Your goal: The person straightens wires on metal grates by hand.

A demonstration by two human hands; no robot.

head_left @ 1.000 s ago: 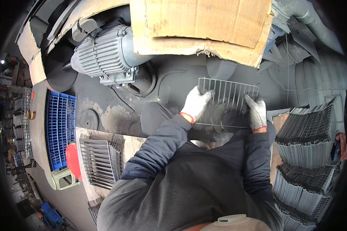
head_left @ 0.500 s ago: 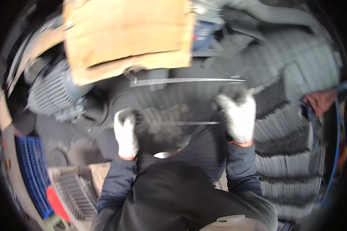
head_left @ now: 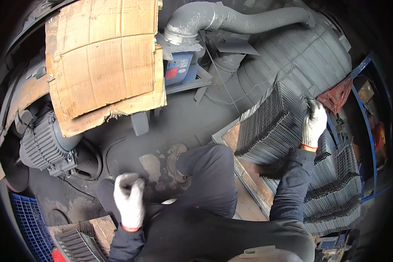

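My right hand, in a white glove with dirty fingertips, reaches to the far right end of a row of thin dark grey metal pieces. Its fingers are closed at the edge of that row, and they hide whatever is between them. Nearer to me on the left, my left hand, gloved the same way, is raised above my left thigh. Its fingers are curled toward the thumb, and nothing sticks out of them. More of the same thin pieces stand packed in rows beside my right forearm.
Cardboard sheets cover something at the far left, beside a grey finned motor. A grey duct hose runs along the back. Lower left are a blue plastic crate and a smaller batch of thin pieces. A blue frame stands at right.
Both hands were in front of me with a thin, bright-edged piece stretched between them. My right hand has moved right to the row; my left has dropped nearer, without the piece. My view has shifted.
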